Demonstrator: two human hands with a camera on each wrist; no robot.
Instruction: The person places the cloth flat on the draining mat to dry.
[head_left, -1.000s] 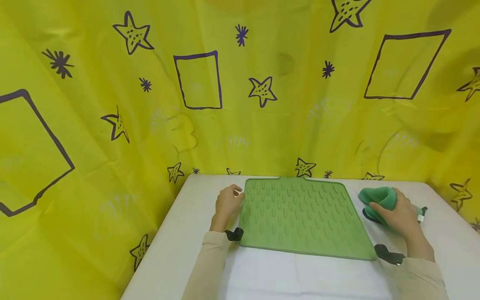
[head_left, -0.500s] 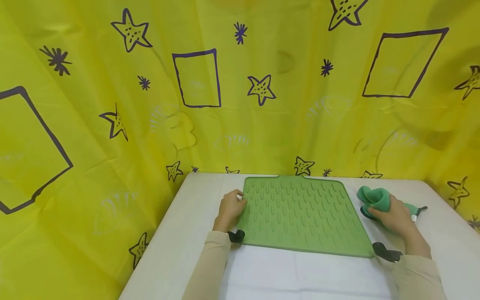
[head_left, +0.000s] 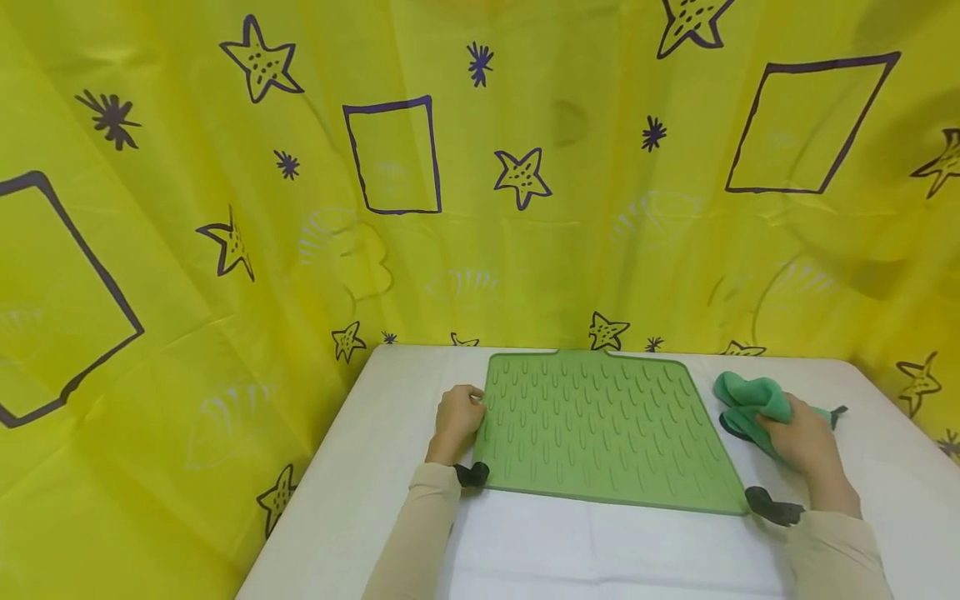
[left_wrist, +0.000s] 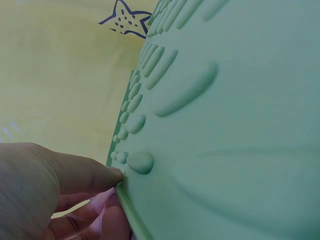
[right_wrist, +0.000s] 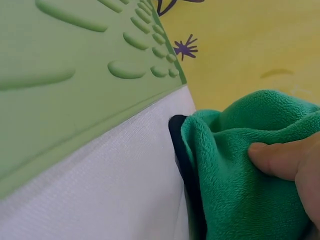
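A green ridged silicone mat (head_left: 592,433) lies on the white table, its raised ridges facing up. My left hand (head_left: 457,419) is at the mat's left edge. In the left wrist view the thumb (left_wrist: 95,176) presses the top of the rim while the other fingers curl beneath it, pinching the edge. To the right of the mat, my right hand (head_left: 806,437) grips a bunched green cloth (head_left: 746,396) with a dark border. In the right wrist view the thumb lies over folds of the cloth (right_wrist: 240,165); the other fingers are hidden.
The white table (head_left: 525,550) runs along the front and both sides of the mat. Behind it hangs a yellow curtain (head_left: 480,250) with drawn stars and frames. Black straps (head_left: 772,506) sit at both wrists.
My right hand has shifted slightly and its thumb has sunk deeper into the cloth, whose folds have changed shape. My left hand has moved a little and stays at the mat's left edge.
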